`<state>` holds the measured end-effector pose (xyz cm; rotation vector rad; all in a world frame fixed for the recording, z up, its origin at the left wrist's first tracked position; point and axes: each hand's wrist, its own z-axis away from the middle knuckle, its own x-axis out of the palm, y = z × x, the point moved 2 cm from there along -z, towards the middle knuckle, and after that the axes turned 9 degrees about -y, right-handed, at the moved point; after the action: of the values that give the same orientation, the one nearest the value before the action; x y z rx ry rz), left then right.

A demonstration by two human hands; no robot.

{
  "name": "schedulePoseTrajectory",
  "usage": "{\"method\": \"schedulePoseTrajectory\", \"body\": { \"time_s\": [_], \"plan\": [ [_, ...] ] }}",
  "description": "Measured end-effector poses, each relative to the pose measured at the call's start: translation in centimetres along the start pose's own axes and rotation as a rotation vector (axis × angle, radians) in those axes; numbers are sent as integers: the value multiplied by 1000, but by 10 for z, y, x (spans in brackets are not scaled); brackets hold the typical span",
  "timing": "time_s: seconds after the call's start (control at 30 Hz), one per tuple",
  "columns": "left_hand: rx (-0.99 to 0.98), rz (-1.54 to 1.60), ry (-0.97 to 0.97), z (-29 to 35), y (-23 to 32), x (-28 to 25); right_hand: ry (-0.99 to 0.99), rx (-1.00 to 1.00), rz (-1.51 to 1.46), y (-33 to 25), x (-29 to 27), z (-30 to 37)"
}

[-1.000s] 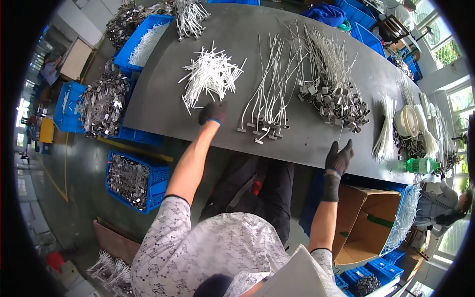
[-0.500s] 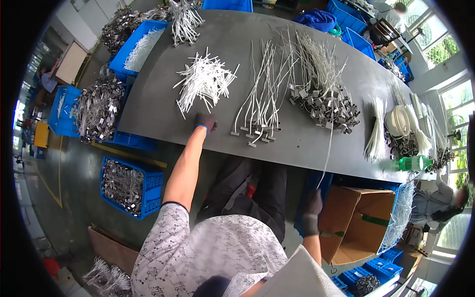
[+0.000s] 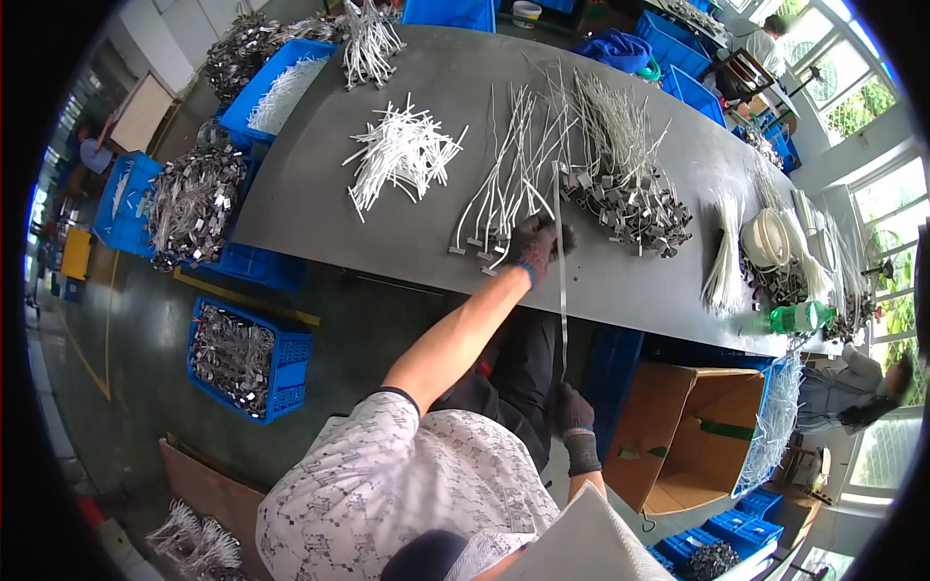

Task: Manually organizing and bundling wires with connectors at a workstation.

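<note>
My right hand [image 3: 573, 414] in a dark glove is closed on the lower end of a pale wire lead [image 3: 563, 310], below the table's front edge. The lead runs almost straight up from it over the tabletop. My left hand [image 3: 539, 242], gloved as well, is curled at the lead's upper part, its fingertips mostly hidden. Beside it lies a loose spread of white wire leads [image 3: 502, 189] with small grey metal end pieces [image 3: 479, 244]. To their right is a thick heap of similar leads [image 3: 630, 198]. A pile of short white tubes [image 3: 402, 155] lies farther left.
The grey table [image 3: 310, 184] curves across the view. An open cardboard box [image 3: 693, 426] stands at its front right. A green bottle [image 3: 802, 317] and white reel [image 3: 767, 238] are at the right end. Blue crates [image 3: 291, 373] of parts stand left. Other people [image 3: 852, 387] are farther off.
My left hand has moved right from beside the white tubes to the spread leads and the wire. My right hand has shifted left, bringing the lead away from the thick heap.
</note>
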<state>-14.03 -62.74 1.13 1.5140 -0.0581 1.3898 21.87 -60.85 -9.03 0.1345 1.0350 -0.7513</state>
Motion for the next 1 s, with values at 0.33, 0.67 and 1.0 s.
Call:
{"method": "schedulePoseTrajectory", "body": {
  "time_s": [0.33, 0.67, 1.0],
  "plan": [
    [266, -325, 14, 17, 44, 17, -118, 131, 8, 43, 28, 23],
    [80, -784, -144, 35, 2, 17, 284, -224, -694, -26, -73, -8],
    [100, -790, -145, 73, -38, -8, 86, -286, -1832, -85, -122, -153]
  ]
}}
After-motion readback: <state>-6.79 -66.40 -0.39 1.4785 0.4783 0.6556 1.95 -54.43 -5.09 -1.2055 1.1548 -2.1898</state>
